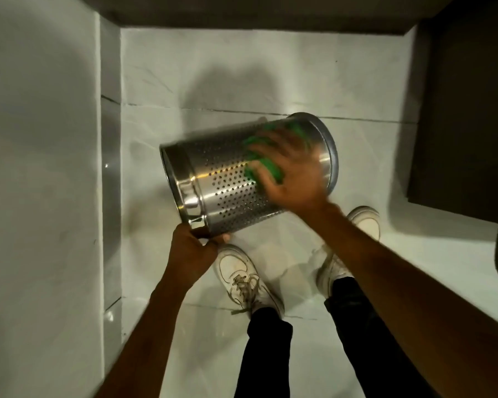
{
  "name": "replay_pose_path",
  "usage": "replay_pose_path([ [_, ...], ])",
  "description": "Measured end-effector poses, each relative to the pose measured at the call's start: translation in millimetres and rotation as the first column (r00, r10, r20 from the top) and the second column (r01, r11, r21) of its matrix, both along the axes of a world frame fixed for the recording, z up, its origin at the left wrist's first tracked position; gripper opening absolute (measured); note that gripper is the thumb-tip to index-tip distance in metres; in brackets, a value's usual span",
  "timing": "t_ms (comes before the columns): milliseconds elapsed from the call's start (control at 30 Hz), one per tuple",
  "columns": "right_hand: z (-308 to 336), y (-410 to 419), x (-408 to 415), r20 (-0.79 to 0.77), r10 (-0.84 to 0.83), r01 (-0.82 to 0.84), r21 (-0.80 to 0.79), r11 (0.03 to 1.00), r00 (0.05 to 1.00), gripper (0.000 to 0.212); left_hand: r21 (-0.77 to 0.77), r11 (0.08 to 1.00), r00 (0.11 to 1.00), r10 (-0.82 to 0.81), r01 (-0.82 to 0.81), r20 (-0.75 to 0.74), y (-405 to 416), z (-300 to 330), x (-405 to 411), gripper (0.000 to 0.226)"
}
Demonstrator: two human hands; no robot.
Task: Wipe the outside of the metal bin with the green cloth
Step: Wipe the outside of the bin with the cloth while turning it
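A shiny perforated metal bin is held tipped on its side above the floor, its rim to the lower left and its base to the upper right. My left hand grips the rim at the bin's lower edge. My right hand lies flat on the bin's side near the base, pressing the green cloth against the metal. The cloth shows only between and around my fingers, and the hand is blurred by motion.
White tiled floor lies under the bin, with my two white shoes just below it. A white wall runs along the left. Dark cabinet fronts stand at the right and along the top.
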State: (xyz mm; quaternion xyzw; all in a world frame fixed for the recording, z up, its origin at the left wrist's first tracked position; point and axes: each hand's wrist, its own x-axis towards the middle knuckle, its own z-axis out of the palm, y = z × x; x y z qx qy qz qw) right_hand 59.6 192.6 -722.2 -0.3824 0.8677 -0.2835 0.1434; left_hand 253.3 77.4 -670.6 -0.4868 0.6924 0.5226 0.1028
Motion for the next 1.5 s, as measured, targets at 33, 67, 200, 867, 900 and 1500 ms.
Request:
replay_pose_path([
  [33, -10.3, 14.7, -14.5, 0.019, -0.123, 0.121, 0.085, 0.989, 0.992, 0.040, 0.056, 0.998, 1.000, 0.005, -0.005, 0.008, -4.8, 1.7, 6.9, 0.036],
  [67, -17.8, 25.3, -27.7, 0.020, -0.225, 0.219, 0.149, 0.964, 0.974, 0.043, 0.124, 0.992, 1.000, 0.029, -0.028, -0.005, -10.4, 4.1, 11.4, 0.040],
  [200, -21.9, 20.7, -40.4, 0.006, -0.248, 0.239, 0.250, 0.939, 0.969, 0.049, 0.254, 0.940, 0.965, 0.254, -0.228, -0.072, -28.9, 11.1, -5.9, 0.039],
  [867, -17.0, 28.7, -13.6, -0.063, -0.159, 0.171, 0.310, 0.935, 0.985, 0.039, 0.346, 0.906, 0.956, 0.285, -0.244, -0.072, -35.6, -6.0, 0.8, 0.052],
  [900, -10.4, 17.7, -5.7, -0.036, -0.148, 0.152, 0.325, 0.934, 0.988, 0.039, 0.343, 0.904, 0.947, 0.306, -0.256, -0.097, -32.9, -5.9, -5.0, 0.055],
  [1500, -24.2, 54.4, -16.8, -0.002, -0.355, 0.344, 0.249, 0.905, 0.935, 0.046, 0.277, 0.958, 0.995, 0.089, -0.074, -0.043, -37.2, 4.0, 10.5, 0.035],
])
